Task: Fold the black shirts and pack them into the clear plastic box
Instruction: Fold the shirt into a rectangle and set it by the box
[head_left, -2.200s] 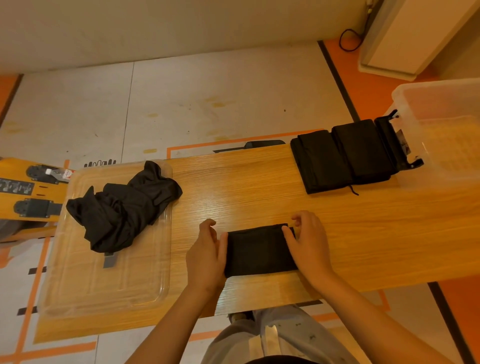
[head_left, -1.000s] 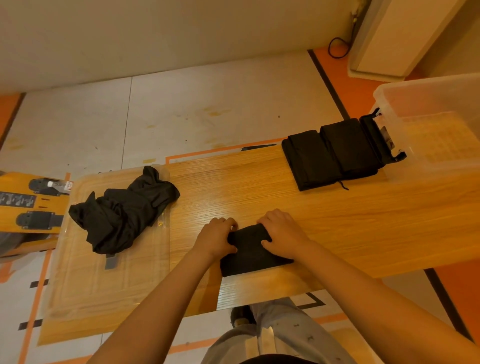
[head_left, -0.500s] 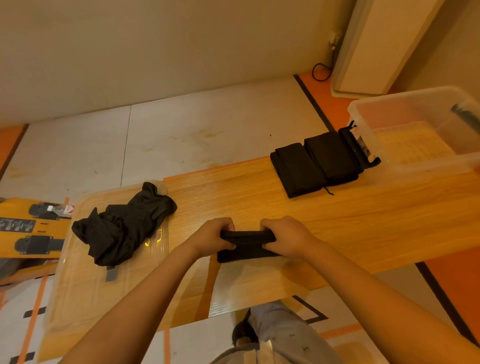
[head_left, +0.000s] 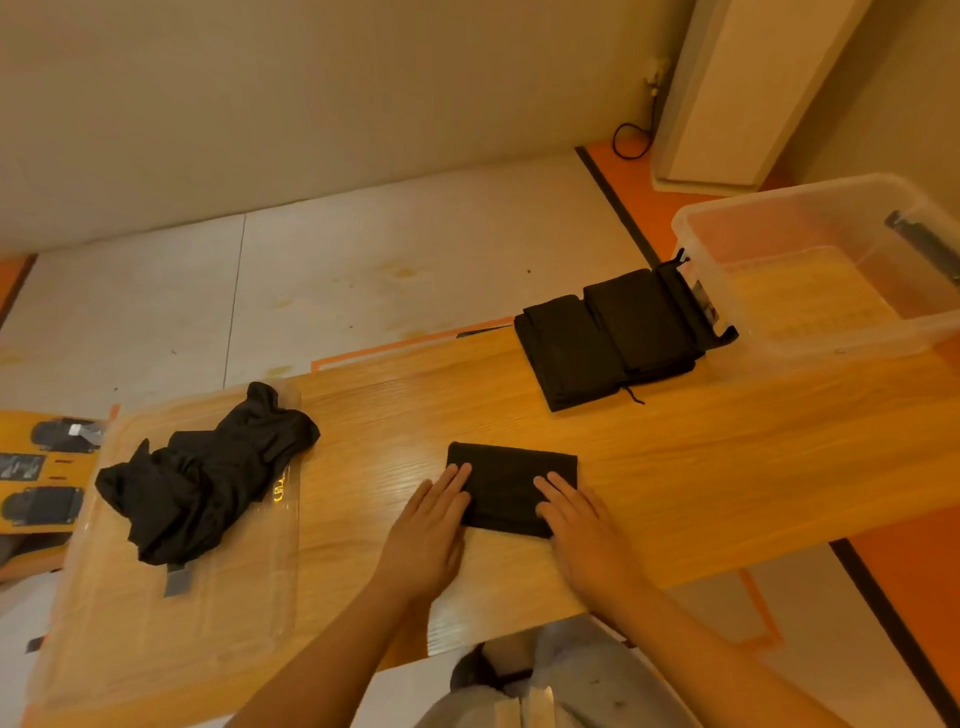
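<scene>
A small folded black shirt (head_left: 511, 480) lies flat near the front of the wooden table (head_left: 727, 457). My left hand (head_left: 428, 530) rests flat with fingertips on its left edge. My right hand (head_left: 579, 525) lies flat on its right part, fingers spread. Two folded black shirts (head_left: 608, 338) sit side by side at the back right, touching the clear plastic box (head_left: 831, 270), which holds no shirts. A crumpled black shirt (head_left: 208, 467) lies on a clear plastic lid (head_left: 156, 597) at the left.
The box has a black latch (head_left: 696, 301) on its near-left end. A yellow device (head_left: 36, 467) stands off the table's left end. A white cabinet (head_left: 737, 88) and a cable are on the floor behind.
The shirt in front of me was gripped and folded over by both hands; now it lies flat as a smaller rectangle and both hands press on it with flat palms.
</scene>
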